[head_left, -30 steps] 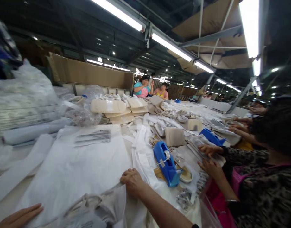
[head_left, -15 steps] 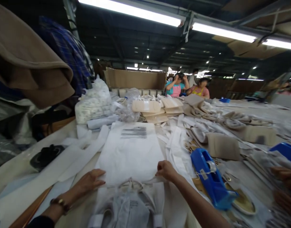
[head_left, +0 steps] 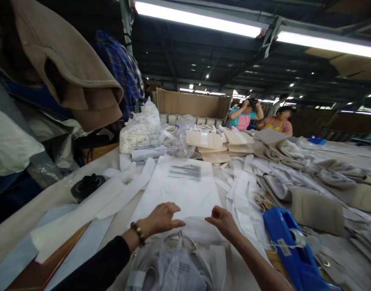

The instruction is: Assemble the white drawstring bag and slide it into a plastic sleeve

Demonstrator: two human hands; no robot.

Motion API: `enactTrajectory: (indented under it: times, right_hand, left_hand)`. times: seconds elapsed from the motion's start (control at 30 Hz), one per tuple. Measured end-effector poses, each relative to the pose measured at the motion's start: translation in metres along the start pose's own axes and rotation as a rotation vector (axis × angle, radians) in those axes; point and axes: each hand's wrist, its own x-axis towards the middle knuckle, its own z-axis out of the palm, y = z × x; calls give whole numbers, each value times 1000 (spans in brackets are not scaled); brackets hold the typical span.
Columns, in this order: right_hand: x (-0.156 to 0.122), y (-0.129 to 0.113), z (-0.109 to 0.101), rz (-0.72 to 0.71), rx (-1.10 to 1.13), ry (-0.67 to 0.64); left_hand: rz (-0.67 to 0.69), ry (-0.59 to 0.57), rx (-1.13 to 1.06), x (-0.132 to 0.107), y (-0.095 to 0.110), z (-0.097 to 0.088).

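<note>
In the middle lies a stack of white translucent plastic bags (head_left: 179,192) with dark print near its far end. My right hand (head_left: 223,221) is at the near right of the stack, thumb and fingers pinched on the edge of the top plastic bag. Over the stack's near edge reaches my left hand (head_left: 161,218), its thumb and fingers apart and holding nothing. Directly below both hands, a light-coloured handbag (head_left: 179,262) in clear plastic wrap lies with its handles toward the stack.
At right stands a blue tape dispenser (head_left: 290,242). Beige bag pieces (head_left: 205,139) are piled behind the stack, beside a stuffed clear sack (head_left: 139,129). White strips (head_left: 91,206) and a black round object (head_left: 87,186) lie left. Two co-workers (head_left: 244,117) are beyond the table.
My left hand has moved right, across the near edge of the stack, closer to my right hand. The near edge of the top plastic bag looks lifted. The view has turned left.
</note>
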Motion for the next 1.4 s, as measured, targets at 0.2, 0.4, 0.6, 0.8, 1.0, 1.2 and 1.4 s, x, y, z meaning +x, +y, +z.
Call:
enactTrajectory:
  times: [0.2,0.4,0.6,0.8,1.0,1.2,1.4]
  right_hand:
    - [-7,-8,1,-53,-6,10]
    - [-15,-4,-6,-73,24,-12]
    - [-22,-5,-6,-182,-139,21]
    - [-30,0,-6,-285,-475,97]
    - [-38,13,-8,-348,-615,-22]
    - [-45,20,-12,-245,-677,32]
    - [-58,27,-6,-147,-559,128]
  left_hand:
    - [147,-16,99,47,51,21]
    - [183,-62,211,43,30,32]
    - [74,-84,295,22,4,20]
    - [-212,-52,299,-1,-38,-1]
    - [-406,6,243,-32,-61,-7]
    - [-421,109,257,-54,-65,1]
    - [-382,231,270,-61,-72,8]
